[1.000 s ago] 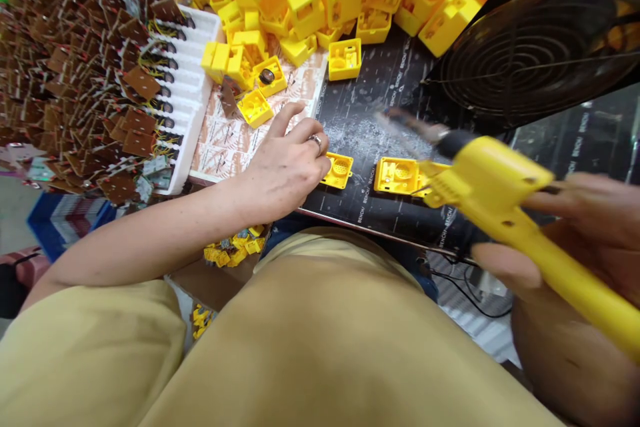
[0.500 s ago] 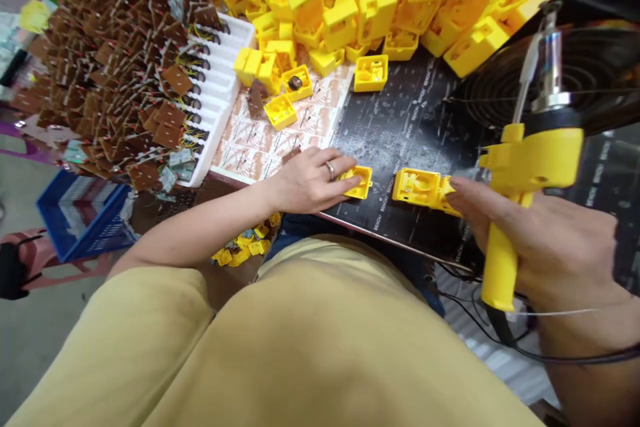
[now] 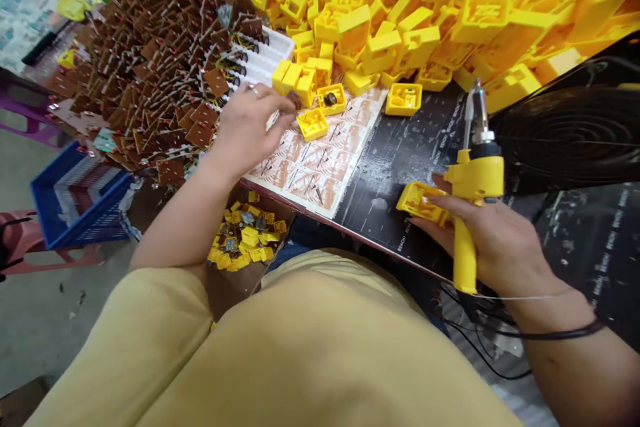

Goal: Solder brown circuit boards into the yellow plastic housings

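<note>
Right hand closed around a yellow soldering tool, tip upright, fingertips resting on a yellow case lying on the black mat. Left hand reaching over the printed sheet, fingers curled beside small yellow cases; whether it grips anything cannot be told. Heap of yellow housings behind; brown circuit boards at left.

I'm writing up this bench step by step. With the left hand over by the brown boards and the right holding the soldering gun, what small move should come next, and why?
Probably the left hand should close on one brown circuit board and carry it toward the yellow housing. That hand looks empty beside the boards, while the right hand grips the soldering gun, tip up, and steadies the housing on the black mat.
</note>
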### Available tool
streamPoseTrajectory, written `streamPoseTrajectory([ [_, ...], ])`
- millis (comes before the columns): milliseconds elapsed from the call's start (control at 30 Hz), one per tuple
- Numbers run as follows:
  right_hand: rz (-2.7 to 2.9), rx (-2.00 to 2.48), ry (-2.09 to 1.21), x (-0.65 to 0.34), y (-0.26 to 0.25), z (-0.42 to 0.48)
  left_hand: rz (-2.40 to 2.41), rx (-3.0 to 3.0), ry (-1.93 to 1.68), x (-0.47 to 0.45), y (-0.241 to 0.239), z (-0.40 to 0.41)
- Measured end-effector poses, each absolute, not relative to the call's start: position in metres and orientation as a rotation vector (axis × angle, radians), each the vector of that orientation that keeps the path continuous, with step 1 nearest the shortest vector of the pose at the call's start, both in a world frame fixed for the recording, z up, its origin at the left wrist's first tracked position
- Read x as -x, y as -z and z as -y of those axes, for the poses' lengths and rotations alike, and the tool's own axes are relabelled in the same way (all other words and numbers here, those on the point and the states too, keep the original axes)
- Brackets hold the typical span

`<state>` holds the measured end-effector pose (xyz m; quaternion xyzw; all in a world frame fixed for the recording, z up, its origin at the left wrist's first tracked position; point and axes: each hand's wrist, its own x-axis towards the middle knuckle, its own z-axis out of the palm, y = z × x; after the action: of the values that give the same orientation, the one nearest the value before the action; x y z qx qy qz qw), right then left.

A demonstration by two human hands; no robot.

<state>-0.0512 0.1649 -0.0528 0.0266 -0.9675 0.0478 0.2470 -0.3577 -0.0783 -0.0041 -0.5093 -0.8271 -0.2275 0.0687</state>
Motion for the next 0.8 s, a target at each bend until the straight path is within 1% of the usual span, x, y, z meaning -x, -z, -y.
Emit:
streamPoseTrajectory([
  [100, 2.58, -0.085, -0.124, 0.071, 0.052, -0.151, 2.533, 1.361, 0.7, 0.376, 0.042, 0.052],
  [167, 2.577, -0.125, -0.161, 0.078, 0.052, -0.148, 2.56, 1.322, 0.868, 0.388, 0.053, 0.043],
  [200, 2.577, -0.135, -0.19, 0.079, 0.052, -0.148, 2.566, 1.311, 1.019, 0.394, 0.053, 0.04],
  [300, 2.564, -0.12, -0.271, 0.081, 0.052, -0.147, 2.45, 1.26, 1.66, 0.408, 0.039, 0.031],
  [367, 2.549, -0.104, -0.298, 0.083, 0.05, -0.145, 2.297, 1.239, 1.986, 0.406, 0.023, 0.021],
  [467, 2.536, -0.099, -0.312, 0.087, 0.046, -0.139, 2.171, 1.276, 2.174, 0.377, 0.003, 0.01],
  [533, 2.536, -0.111, -0.318, 0.087, 0.041, -0.137, 2.267, 1.44, 2.07, 0.346, 0.001, 0.01],
  [567, 2.533, -0.108, -0.32, 0.084, 0.038, -0.136, 2.35, 1.597, 1.916, 0.33, 0.003, 0.013],
  [633, 2.498, -0.048, -0.324, 0.075, 0.031, -0.135, 2.423, 1.935, 1.444, 0.302, 0.014, 0.021],
  [700, 2.437, 0.06, -0.335, 0.062, 0.021, -0.134, 2.351, 2.109, 1.067, 0.283, 0.028, 0.029],
  [733, 2.413, 0.105, -0.353, 0.055, 0.017, -0.132, 2.307, 2.137, 0.951, 0.278, 0.034, 0.031],
  [800, 2.406, 0.145, -0.418, 0.038, 0.008, -0.131, 2.258, 2.135, 0.839, 0.273, 0.04, 0.032],
])
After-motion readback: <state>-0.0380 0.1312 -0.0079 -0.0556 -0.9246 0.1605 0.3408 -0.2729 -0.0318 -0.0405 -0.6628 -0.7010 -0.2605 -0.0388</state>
